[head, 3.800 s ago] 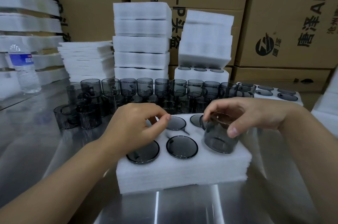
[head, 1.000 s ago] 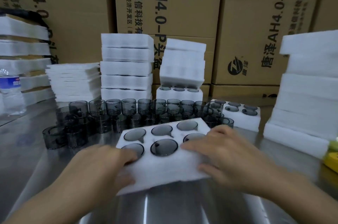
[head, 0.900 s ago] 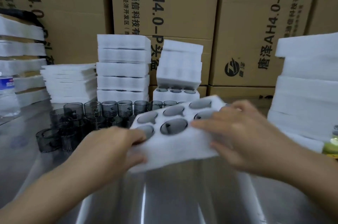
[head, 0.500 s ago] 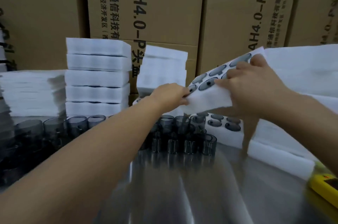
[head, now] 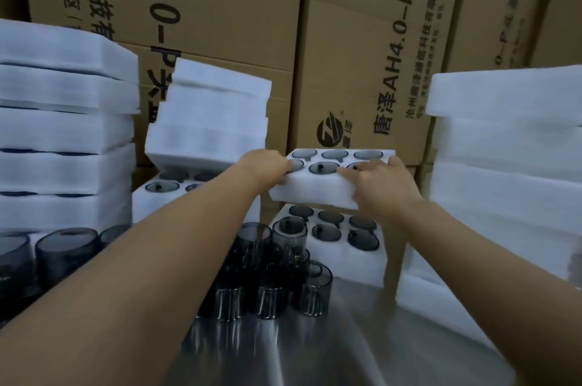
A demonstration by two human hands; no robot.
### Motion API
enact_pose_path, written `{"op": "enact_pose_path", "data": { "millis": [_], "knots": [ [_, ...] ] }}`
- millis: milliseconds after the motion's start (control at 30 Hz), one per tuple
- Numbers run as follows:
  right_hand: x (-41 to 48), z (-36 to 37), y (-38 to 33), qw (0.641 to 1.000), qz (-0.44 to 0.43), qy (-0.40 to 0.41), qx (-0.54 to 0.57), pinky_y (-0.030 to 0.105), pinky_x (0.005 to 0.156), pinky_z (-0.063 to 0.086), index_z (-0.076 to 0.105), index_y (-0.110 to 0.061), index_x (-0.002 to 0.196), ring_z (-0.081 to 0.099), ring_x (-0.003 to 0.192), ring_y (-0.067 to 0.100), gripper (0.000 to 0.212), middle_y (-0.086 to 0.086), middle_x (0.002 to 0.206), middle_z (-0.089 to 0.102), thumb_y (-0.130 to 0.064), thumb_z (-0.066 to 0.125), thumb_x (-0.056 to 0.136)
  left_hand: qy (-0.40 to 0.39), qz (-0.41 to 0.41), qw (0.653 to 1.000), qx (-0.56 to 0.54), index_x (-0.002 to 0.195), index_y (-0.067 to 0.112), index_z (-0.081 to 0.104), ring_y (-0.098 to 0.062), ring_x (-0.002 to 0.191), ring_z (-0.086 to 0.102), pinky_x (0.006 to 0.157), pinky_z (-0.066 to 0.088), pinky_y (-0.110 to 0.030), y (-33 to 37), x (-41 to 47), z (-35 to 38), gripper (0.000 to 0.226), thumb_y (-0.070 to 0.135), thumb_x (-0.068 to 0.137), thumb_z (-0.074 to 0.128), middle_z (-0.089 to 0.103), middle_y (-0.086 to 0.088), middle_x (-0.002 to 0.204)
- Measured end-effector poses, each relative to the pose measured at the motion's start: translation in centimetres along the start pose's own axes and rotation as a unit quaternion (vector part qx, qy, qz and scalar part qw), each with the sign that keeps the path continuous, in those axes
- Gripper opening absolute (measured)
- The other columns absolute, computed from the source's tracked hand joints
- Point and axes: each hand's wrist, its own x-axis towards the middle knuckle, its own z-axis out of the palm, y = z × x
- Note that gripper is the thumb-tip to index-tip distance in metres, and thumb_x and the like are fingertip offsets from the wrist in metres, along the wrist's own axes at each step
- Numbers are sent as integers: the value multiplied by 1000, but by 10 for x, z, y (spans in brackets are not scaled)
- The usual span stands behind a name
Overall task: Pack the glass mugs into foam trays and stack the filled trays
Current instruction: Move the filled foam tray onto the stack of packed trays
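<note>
- I judge this to be the stacking step: the pockets I can see in the tray [head: 311, 192] each show a dark mug, so packing looks done.
- The left grip [head: 267, 165] is curled over the tray's left end. The right grip [head: 381, 184] clamps the right end with its fingers lying across the top face; I cannot see its thumb.
- The tray hangs in the air, roughly level, above the lower tray [head: 356, 266]. That one is also filled and rests on the surface [head: 362, 338] — there is a clear gap between the two.
- The next move calls for a straight descent, kept level so no mug tips out, with the edges squared to the lower tray before I let go.
- Any fingers under the foam should slide out sideways.
- Loose mugs [head: 277, 285] stand just beside the lower tray, under my left forearm — I would keep that arm high.
- A foam stack [head: 504, 165] sits near on the right, so there is little room to swing.
</note>
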Motion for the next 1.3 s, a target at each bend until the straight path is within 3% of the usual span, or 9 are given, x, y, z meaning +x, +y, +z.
{"op": "enact_pose_path", "data": {
  "millis": [233,400,500,633,733,867,1000,1133,1300],
  "knots": [
    [-26,51,-11,987,69,-107,94,40,94,28,38,-36,135,48,119,21,51,-1,127,57,-19,46,87,-20,11,998,61,104,17,56,-22,80,49,63,37,-32,22,2,32,14,12,96,46,61,-7,105],
    [-34,40,-22,979,89,-158,88,41,100,26,24,-29,146,38,130,24,60,4,141,43,-20,46,91,-69,-10,997,-33,144,21,36,-30,112,55,82,42,-35,29,-19,28,61,-6,90,39,55,-14,128],
    [-41,18,-27,979,51,-176,84,38,101,34,28,-20,145,37,130,26,57,6,146,35,-18,46,91,-42,-11,996,-79,144,24,32,-30,115,54,91,47,-40,24,-42,19,57,2,93,43,56,-9,131],
    [-41,-54,-1,991,-69,115,16,34,82,40,66,-14,102,56,93,25,21,6,103,62,-18,55,85,24,47,998,-17,139,27,40,-24,102,59,68,45,-33,17,-81,-9,57,10,86,54,64,-2,117],
    [-28,-115,55,959,58,279,3,45,101,31,67,-7,100,54,107,34,27,16,108,62,-21,61,78,82,68,994,-30,136,30,48,-22,99,60,74,50,-35,15,-112,-29,50,11,89,45,67,0,112],
    [-27,-156,110,956,289,22,-41,59,114,-6,42,-22,138,24,139,35,55,16,144,41,-47,38,89,163,66,977,-121,130,32,55,-16,105,62,86,50,-31,22,-158,-43,40,17,95,42,68,7,118],
    [-37,-143,106,951,275,-129,-49,61,114,2,32,-18,144,31,136,37,59,15,146,36,-41,41,91,237,82,956,-149,114,30,68,-13,92,65,75,51,-28,35,-214,-40,33,20,90,46,72,10,103],
    [-41,-144,96,969,237,-38,-55,46,104,30,41,-17,136,46,118,35,53,15,129,42,-25,54,86,270,63,948,-155,92,28,76,-1,69,66,62,51,-19,29,-274,-34,26,17,74,61,72,18,79],
    [-43,-167,64,983,98,153,-16,45,95,31,46,-22,135,49,104,33,53,14,116,47,-28,56,83,299,-82,922,-232,91,28,76,12,74,60,67,48,-13,-5,-338,-25,25,7,80,67,68,26,83]
  ]
}}
